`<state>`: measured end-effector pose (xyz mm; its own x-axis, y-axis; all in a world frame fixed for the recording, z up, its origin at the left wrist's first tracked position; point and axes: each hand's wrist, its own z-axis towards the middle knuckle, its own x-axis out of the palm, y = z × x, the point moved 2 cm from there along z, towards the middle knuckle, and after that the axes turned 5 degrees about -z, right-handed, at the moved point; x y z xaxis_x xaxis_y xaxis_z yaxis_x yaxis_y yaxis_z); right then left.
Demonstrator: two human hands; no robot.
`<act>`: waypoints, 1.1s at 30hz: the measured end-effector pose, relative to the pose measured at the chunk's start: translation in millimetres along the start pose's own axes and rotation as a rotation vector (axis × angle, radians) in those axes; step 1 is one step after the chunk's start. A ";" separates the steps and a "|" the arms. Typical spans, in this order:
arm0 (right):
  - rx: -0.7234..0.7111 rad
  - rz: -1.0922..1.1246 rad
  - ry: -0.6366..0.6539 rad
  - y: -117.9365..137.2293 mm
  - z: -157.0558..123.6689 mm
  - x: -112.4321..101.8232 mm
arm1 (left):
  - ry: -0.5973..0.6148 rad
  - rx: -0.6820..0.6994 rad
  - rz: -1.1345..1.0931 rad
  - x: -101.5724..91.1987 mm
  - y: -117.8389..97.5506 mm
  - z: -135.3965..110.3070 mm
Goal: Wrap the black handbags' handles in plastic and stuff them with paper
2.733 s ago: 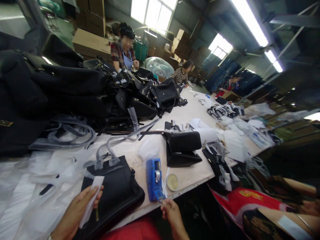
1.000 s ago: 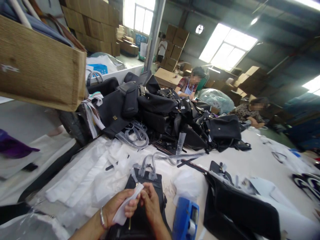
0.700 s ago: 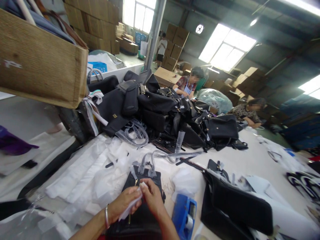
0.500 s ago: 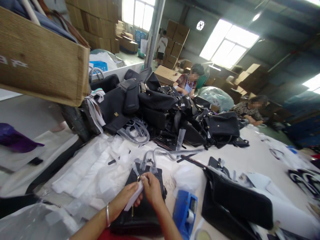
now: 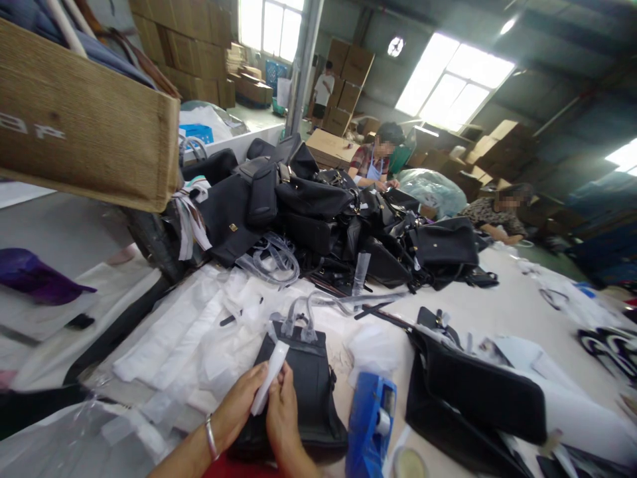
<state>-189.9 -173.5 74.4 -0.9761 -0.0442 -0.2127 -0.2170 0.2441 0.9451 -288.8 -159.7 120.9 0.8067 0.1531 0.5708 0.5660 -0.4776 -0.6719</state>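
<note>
Held: white strip (image 5: 270, 376), flat and soft-looking, its long axis tilted up and away from the wrists. Left hand (image 5: 237, 413) pinches its lower half, and right hand (image 5: 281, 417) closes on it from the opposite side. Directly beneath is a black handbag (image 5: 311, 392), grained, lying flat on the surface (image 5: 502, 312). A blue tape dispenser (image 5: 369, 425) is nearer the right hand.

A blue tape dispenser (image 5: 368, 425) stands on the pale table (image 5: 497, 305), with a small round tin (image 5: 409, 463) just beside it. To its right lies a black bag (image 5: 478, 398). White plastic bags (image 5: 174, 338) spread over the left side, near a purple cloth (image 5: 34, 279). Behind them rises a heap of black bags (image 5: 318, 206), and a cardboard box (image 5: 84, 133) looms at the left. Two seated people (image 5: 373, 166) (image 5: 492, 216) work at the far side. Stacked cartons (image 5: 184, 40) fill the back.
</note>
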 end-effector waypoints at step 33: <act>0.151 -0.144 -0.213 10.7 18.1 -32.9 | 0.078 -0.168 0.639 -2.7 17.6 19.6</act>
<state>-159.8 -151.9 87.0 -0.9079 0.1114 -0.4040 -0.3334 0.3923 0.8573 -277.7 -151.6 98.3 0.9566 -0.2652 0.1209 -0.0591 -0.5827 -0.8106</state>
